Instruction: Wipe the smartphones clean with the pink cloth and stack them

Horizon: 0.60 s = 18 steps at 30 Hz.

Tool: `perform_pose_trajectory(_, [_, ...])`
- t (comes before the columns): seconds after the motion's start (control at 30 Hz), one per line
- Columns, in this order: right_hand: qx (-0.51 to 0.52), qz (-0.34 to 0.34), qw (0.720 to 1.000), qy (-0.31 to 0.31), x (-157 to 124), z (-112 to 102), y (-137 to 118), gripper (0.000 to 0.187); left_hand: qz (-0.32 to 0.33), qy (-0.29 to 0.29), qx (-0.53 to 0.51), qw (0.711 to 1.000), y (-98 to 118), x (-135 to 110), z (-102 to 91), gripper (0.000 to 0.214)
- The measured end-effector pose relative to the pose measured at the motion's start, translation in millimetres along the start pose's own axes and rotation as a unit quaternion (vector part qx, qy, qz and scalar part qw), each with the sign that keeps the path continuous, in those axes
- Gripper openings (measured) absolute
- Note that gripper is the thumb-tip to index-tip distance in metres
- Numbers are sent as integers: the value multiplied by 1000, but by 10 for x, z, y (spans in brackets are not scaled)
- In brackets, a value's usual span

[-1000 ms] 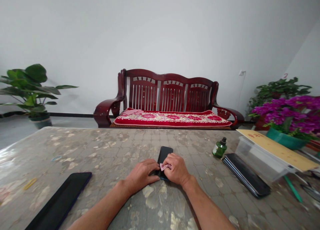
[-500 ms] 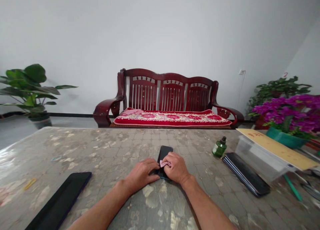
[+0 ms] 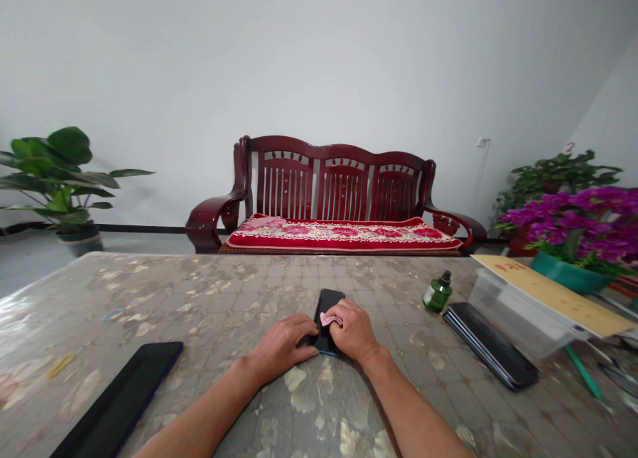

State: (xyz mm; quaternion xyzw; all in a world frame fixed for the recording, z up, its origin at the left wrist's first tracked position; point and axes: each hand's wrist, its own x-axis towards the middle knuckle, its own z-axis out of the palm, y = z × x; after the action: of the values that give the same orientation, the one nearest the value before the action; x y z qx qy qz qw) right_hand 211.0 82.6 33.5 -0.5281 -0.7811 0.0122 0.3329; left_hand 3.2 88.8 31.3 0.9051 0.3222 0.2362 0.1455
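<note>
A black smartphone [image 3: 329, 300] lies flat on the patterned table, its far end pointing toward the sofa. My left hand [image 3: 285, 340] grips its left edge, with the thumb by the near end and the fingers along the side. A small folded pink cloth [image 3: 331, 320] is pinched in my right hand [image 3: 351, 330], which presses it on the phone's screen. The knuckles of the right hand cover part of the screen's right side.
On the left lie a large black tablet-like device [image 3: 122, 395] and a yellow band [image 3: 60, 365]. To the right stand a green bottle [image 3: 438, 294], stacked phones [image 3: 491, 343], a clear plastic box [image 3: 518, 315] and purple flowers [image 3: 581, 222]. A wooden sofa [image 3: 343, 179] is beyond the table [image 3: 209, 298].
My right hand has slid the pink cloth slightly up the screen, away from me. My left hand keeps its hold on the phone.
</note>
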Motion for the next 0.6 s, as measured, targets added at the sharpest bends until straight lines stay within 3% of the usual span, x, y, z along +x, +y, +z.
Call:
perform_pose_trajectory(0.23, [-16,16,999,37,28,22,26,29,2,8,2,1000,-1,13,1,24])
perform_pose_trajectory(0.5, [33,-52,998,-5,0,-14,-1,27,4,1,19,1000,25,-5,10,19])
perform_pose_trajectory(0.6, [13,-16,1000,7,16,13,4,29,0,9,32,999,67,-19,15,17])
